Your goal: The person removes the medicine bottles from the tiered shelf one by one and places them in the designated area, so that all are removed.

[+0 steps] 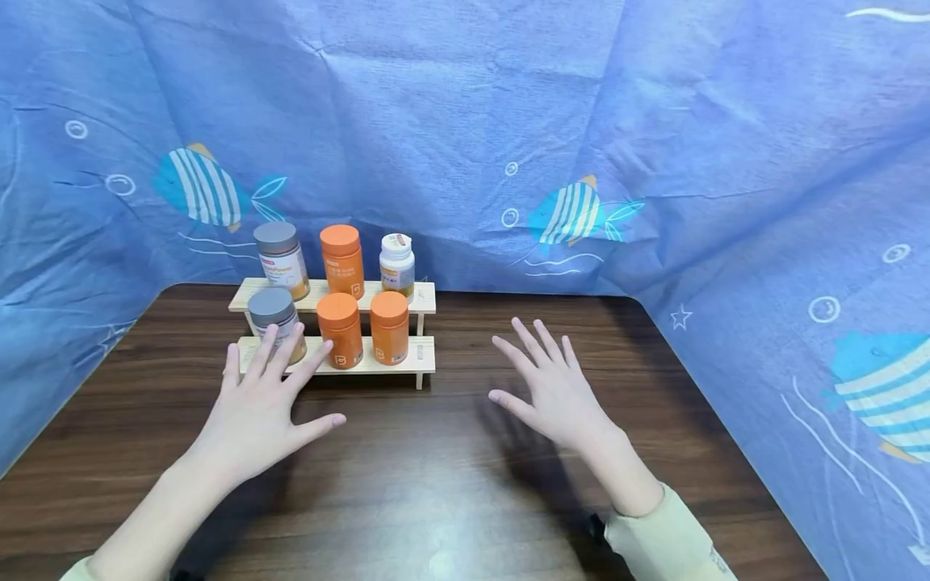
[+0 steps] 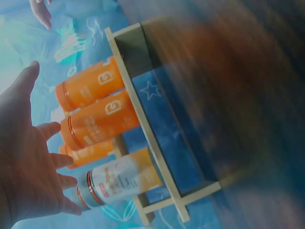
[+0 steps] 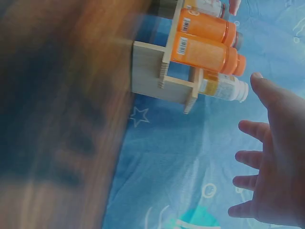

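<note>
In the head view a two-step wooden rack (image 1: 378, 367) carries several bottles. Its upper step holds a grey-lidded bottle (image 1: 285, 266), an orange bottle (image 1: 343, 262) and a white bottle (image 1: 397, 270). On the lower step are another grey-lidded bottle (image 1: 272, 308) and two orange bottles, the middle one (image 1: 340, 331) and the right one (image 1: 390, 328). My left hand (image 1: 254, 411), fingers spread, hovers before the rack and partly hides the lower grey-lidded bottle. To the right of the rack, my right hand (image 1: 555, 395) is held above the table with fingers extended. Neither hand holds anything.
The dark wood-grain table (image 1: 436, 468) carries the rack near its back edge, left of centre. A blue fish-patterned cloth (image 1: 465, 121) hangs behind the table and along its sides.
</note>
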A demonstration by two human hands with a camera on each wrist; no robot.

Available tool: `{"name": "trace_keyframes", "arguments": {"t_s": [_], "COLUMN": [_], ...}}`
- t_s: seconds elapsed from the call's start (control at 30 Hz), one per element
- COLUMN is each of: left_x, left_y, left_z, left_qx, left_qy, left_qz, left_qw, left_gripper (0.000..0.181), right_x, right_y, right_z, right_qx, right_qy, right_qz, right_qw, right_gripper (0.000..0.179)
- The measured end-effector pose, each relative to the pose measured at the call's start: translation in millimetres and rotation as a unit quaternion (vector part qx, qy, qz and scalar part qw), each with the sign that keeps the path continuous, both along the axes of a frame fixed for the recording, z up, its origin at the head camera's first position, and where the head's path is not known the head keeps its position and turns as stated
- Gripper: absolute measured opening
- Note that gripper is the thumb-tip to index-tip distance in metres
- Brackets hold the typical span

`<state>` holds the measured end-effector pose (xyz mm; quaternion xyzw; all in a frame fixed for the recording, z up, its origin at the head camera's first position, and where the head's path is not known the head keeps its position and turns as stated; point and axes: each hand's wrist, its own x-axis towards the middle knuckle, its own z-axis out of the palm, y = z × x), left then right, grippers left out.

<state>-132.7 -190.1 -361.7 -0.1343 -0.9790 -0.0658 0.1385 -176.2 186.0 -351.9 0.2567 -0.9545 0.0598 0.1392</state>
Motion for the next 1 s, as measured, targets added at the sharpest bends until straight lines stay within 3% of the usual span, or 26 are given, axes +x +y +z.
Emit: {"name": "trace_keyframes", "arguments": {"t_s": [0.23, 0.53, 0.83, 1.0], "left_x": [-4.3, -13.8, -24.9, -34.0], "left_y": [-15.2, -39.9, -66.4, -84.0], "left_z": [11.4, 23.4, 25.3, 14.5], "left_qx": [0.009, 0.019, 0.011, 0.029], "left_qy": [0.007, 0.04, 0.051, 0.066], "left_qz": [-0.001, -0.007, 0.0, -0.007], "left_qw": [0.9999, 0.999, 0.9987, 0.9974], "left_gripper": [0.095, 0.094, 0.096, 0.095], "right_x": [-12.1, -33.9, -59.9, -73.4], "right_y": [-8.8, -27.6, -54.6, -69.3], "right_z": [20.2, 43.1, 59.2, 64.7], "right_qx": [-0.009, -0.019, -0.036, -0.049], "right_qy": [0.017, 0.049, 0.061, 0.078], "right_qz": [0.013, 0.035, 0.065, 0.082], "right_qw": [0.9997, 0.998, 0.9953, 0.9925], "right_gripper": [0.07, 0.069, 0.066, 0.064]}}
